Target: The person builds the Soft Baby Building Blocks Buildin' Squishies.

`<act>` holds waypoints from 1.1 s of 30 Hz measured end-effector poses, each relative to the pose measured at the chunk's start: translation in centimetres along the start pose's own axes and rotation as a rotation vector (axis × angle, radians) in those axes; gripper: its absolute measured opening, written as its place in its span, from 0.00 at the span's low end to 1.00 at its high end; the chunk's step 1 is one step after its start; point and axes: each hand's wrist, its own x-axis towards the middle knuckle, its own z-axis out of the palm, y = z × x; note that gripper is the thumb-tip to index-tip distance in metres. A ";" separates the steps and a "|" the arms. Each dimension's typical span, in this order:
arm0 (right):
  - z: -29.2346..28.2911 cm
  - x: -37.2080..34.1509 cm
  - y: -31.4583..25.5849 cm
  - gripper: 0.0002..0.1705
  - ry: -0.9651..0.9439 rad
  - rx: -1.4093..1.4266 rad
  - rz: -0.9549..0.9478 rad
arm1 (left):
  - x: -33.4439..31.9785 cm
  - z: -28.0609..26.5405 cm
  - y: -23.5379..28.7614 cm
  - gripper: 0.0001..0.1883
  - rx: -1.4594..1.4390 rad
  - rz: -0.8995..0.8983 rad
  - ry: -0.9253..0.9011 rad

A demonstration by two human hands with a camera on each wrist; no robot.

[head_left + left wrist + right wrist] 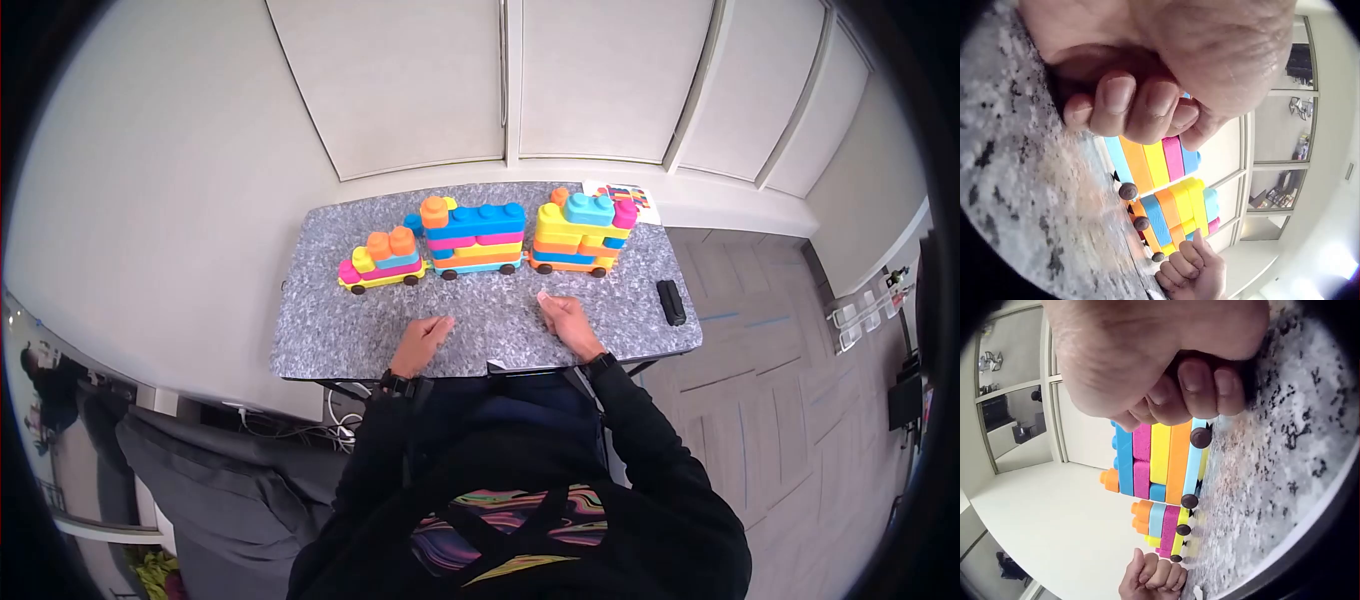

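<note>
In the head view my left hand [421, 343] rests at the front of the grey speckled table [480, 325], fingers curled toward the palm with nothing in them. My right hand [570, 325] rests to the right in the same curled way. Behind them stands a row of three wheeled toy-block cars: a small car [384, 262] with a yellow base at left, a taller car [476, 240] topped by a long blue block in the middle, and an orange-based car [580, 240] at right. Both wrist views show curled fingers close to the tabletop, with the block cars beyond.
A black case-like object [671, 303] lies near the table's right edge. Behind the right car is a printed sheet [640, 203], and a loose blue block [413, 224] sits behind the row. White panels [600, 80] rise beyond the table; a grey-covered piece [230, 490] stands at left.
</note>
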 end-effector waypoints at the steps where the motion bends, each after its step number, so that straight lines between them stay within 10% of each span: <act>1: 0.0 0.0 0.1 0.36 0.002 -0.002 -0.010 | -0.1 0.1 0.0 0.29 -0.009 0.008 0.010; 33: 1.1 -1.3 0.5 0.38 0.004 -0.239 -0.153 | 1.4 1.2 -1.3 0.29 0.193 0.212 0.041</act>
